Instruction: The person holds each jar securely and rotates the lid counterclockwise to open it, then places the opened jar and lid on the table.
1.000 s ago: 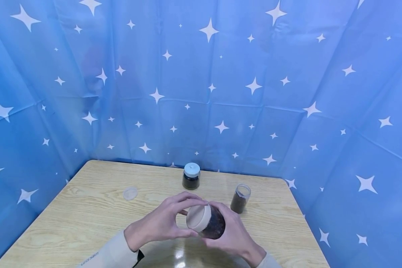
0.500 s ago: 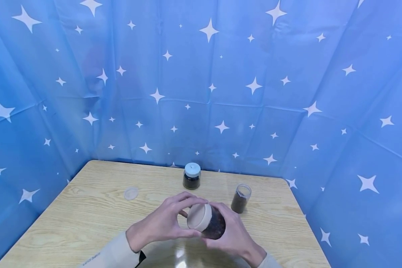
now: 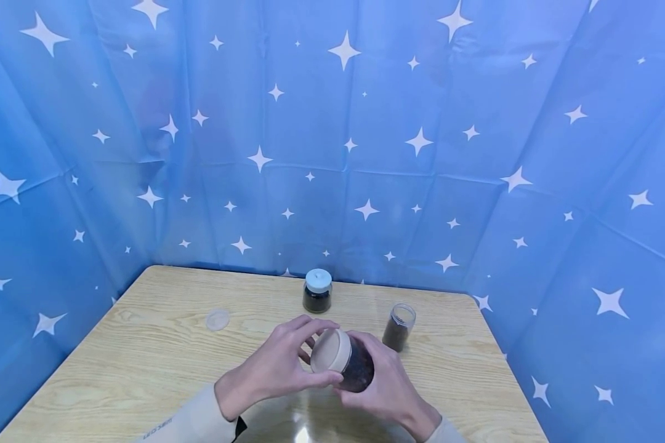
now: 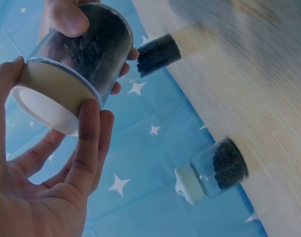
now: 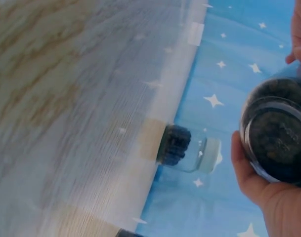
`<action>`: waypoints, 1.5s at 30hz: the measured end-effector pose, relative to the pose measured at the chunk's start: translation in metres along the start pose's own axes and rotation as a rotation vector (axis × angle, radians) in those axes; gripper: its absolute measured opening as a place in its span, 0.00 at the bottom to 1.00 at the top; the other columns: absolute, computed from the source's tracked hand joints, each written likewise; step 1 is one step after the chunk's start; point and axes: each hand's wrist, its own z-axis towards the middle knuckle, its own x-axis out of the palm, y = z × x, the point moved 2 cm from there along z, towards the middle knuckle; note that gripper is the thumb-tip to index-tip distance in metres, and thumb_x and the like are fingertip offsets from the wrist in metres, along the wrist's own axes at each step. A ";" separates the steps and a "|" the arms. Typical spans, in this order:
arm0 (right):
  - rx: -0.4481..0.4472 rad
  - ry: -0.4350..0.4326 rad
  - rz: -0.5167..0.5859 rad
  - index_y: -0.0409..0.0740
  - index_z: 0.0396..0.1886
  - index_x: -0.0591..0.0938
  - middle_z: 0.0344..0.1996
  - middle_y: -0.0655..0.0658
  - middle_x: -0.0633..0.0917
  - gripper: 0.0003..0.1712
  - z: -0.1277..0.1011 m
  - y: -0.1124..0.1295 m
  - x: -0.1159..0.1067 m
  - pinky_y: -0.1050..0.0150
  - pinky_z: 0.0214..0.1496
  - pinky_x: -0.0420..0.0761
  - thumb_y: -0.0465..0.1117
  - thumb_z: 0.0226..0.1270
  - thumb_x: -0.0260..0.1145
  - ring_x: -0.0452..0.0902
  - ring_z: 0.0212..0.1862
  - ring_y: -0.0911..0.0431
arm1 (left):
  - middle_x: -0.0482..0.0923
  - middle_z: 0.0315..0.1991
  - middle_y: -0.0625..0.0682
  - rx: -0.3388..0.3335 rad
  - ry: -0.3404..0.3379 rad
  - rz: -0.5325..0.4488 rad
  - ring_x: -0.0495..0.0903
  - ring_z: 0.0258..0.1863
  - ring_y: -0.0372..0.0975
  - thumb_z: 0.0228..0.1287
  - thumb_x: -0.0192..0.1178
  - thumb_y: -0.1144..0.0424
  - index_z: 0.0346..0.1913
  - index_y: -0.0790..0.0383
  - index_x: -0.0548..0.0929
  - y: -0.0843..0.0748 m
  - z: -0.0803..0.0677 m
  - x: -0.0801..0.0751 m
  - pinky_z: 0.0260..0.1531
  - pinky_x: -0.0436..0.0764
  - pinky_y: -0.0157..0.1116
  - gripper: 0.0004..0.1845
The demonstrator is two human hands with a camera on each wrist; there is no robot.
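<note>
A clear jar (image 3: 360, 369) of small dark pieces is held tilted above the near part of the table, its beige lid (image 3: 327, 352) facing left. My right hand (image 3: 385, 384) grips the jar's body. At the lid's rim, my left hand (image 3: 279, 364) has its thumb on one side and fingertips on the other, as the left wrist view shows on the lid (image 4: 54, 91). In the right wrist view the jar's round base (image 5: 281, 138) faces the camera. Part of the body is hidden behind the right hand in the head view.
A small jar with a light blue lid (image 3: 318, 281) stands near the table's back edge. To its right is a lidless glass jar (image 3: 398, 329) with dark contents. A flat translucent disc (image 3: 217, 320) lies at the left on the wooden table (image 3: 116, 369). A blue starred curtain (image 3: 310, 123) hangs behind.
My left thumb and fingers have shifted round the lid's rim, the thumb moving right and slightly up. The right hand keeps its grip with the jar in nearly the same place.
</note>
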 end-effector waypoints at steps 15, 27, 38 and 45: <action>-0.009 0.008 0.000 0.53 0.77 0.81 0.62 0.57 0.91 0.55 -0.002 -0.002 -0.003 0.61 0.59 0.95 0.50 0.45 0.95 0.88 0.58 0.65 | 0.86 0.67 0.52 0.046 0.020 0.067 0.89 0.52 0.39 0.68 0.87 0.44 0.77 0.55 0.84 -0.003 -0.001 0.001 0.47 0.94 0.26 0.41; -0.021 0.001 0.004 0.54 0.77 0.81 0.62 0.57 0.91 0.58 -0.003 -0.001 -0.005 0.60 0.59 0.94 0.47 0.41 0.96 0.88 0.58 0.65 | 0.82 0.76 0.48 0.152 0.048 0.169 0.88 0.65 0.39 0.63 0.90 0.43 0.83 0.51 0.78 -0.002 -0.003 -0.004 0.65 0.94 0.40 0.50; -0.029 0.020 0.035 0.57 0.80 0.79 0.63 0.57 0.91 0.58 -0.004 -0.002 -0.005 0.59 0.61 0.95 0.49 0.47 0.96 0.89 0.60 0.64 | 0.75 0.83 0.52 0.282 0.122 0.180 0.80 0.82 0.48 0.66 0.89 0.51 0.87 0.48 0.74 0.002 -0.003 -0.013 0.78 0.89 0.50 0.49; -0.044 0.007 0.052 0.60 0.81 0.79 0.65 0.57 0.91 0.59 -0.003 -0.001 -0.004 0.59 0.61 0.95 0.49 0.47 0.96 0.89 0.60 0.63 | 0.76 0.83 0.55 0.293 0.175 0.170 0.82 0.80 0.48 0.67 0.88 0.57 0.87 0.48 0.75 0.003 -0.002 -0.014 0.77 0.89 0.47 0.48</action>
